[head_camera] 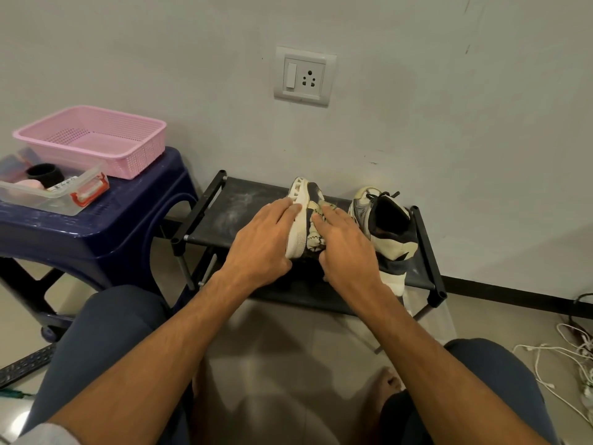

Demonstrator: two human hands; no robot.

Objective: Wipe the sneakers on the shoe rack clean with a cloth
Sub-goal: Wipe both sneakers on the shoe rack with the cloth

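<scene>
Bare forearms (179, 342) reach to the shoe rack (224, 213). Midway along its top, one sneaker (300, 232) lies on its side, long axis running from the near edge to the wall edge, sole facing left. The left hand (263, 242) rests flat on that sole, fingers straight. The right hand (348, 252), fingers extended, presses a cloth (316, 240) on the upper. A second sneaker (385, 229) stands by the right edge, toe wallward.

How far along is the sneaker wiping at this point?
Done: nothing I can confirm. In hand: the left hand steadies the tipped sneaker by its sole while the right hand presses the cloth on its upper. Left: the upright sneaker at the right end of the shoe rack, which neither hand touches.
</scene>
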